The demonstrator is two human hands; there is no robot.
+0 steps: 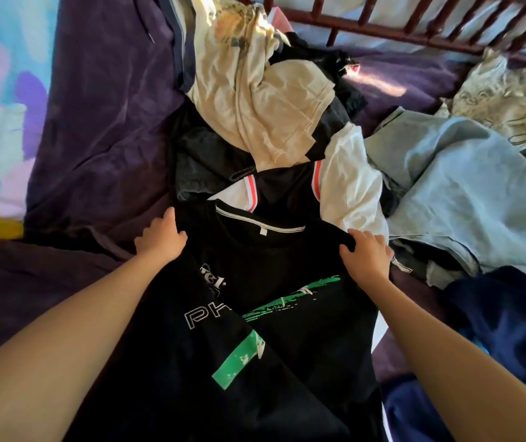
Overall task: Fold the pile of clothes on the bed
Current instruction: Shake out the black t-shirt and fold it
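Here the left hand and right hand each grip a shoulder of one black T-shirt. Beyond lie one cream garment and one pale-blue garment.

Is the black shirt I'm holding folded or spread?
Spread: left hand and right hand grip the black shirt at its shoulders, front print showing.

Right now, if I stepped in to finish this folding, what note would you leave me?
Left hand and right hand each grip a shoulder of the black T-shirt, print side up, not yet folded.
Done: nothing in view looks folded.
Left: fold this shirt, then the loose pile on the purple sheet: cream garment, white-sleeved jersey, light blue garment, navy garment.
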